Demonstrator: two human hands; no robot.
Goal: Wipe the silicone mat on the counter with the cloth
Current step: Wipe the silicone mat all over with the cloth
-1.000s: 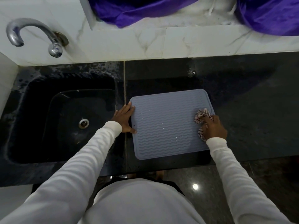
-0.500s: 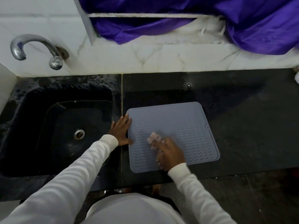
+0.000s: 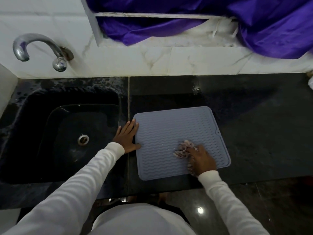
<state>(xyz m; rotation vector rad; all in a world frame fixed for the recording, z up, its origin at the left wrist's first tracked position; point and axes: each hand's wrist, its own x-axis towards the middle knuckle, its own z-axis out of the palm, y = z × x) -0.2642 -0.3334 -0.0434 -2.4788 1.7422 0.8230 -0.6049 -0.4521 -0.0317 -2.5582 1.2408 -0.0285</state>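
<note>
A grey ridged silicone mat [image 3: 169, 133] lies flat on the black counter [image 3: 262, 133], just right of the sink. My left hand [image 3: 127, 137] rests flat with straight fingers on the mat's left edge, thumb on the mat. My right hand [image 3: 201, 159] grips a crumpled patterned cloth [image 3: 183, 149] and presses it on the mat's near right part. The cloth sticks out to the left of my fingers and below my palm.
A black sink [image 3: 50, 133] with a metal drain [image 3: 83, 139] sits to the left, a chrome tap [image 3: 39, 50] above it. White marble tiles line the back wall. Purple fabric [image 3: 254, 22] hangs over the ledge behind. The counter's front edge runs just below the mat.
My right hand swept the cloth from the mat's right edge to its left middle, then back toward the right. My left hand stayed on the left edge. The camera view shifted.
</note>
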